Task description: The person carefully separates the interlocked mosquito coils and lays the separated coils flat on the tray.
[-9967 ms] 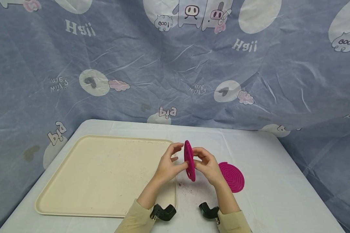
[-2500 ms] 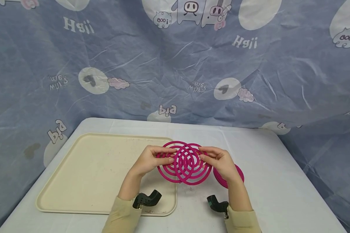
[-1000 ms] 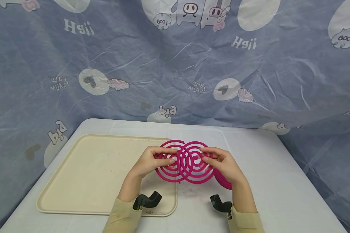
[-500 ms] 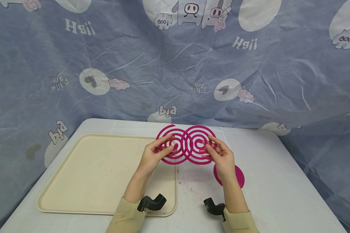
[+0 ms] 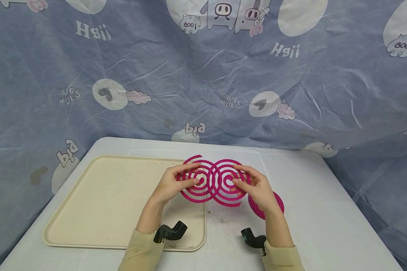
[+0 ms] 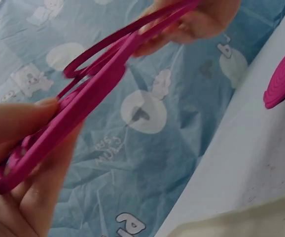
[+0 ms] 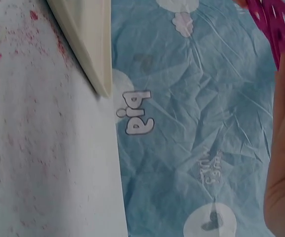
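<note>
Two magenta spiral mosquito coils are held up side by side over the tray's right edge, their inner rings overlapping and interlaced. My left hand pinches the left coil between thumb and fingers. The right coil is pinched by my right hand, thumb near its centre. Seen edge-on in the left wrist view, the held coil runs slantwise between both hands. More magenta coil lies flat on the table, partly behind my right wrist.
A cream tray covers the left of the white table. Reddish crumbs are scattered on the table beside it. A blue printed cloth hangs behind. Black wrist mounts stick out from both sleeves.
Ten seconds ago the coils were pressed together as one edge-on disc; they now face forward, spread sideways with less overlap. In the last half second both hands lowered them slightly.
</note>
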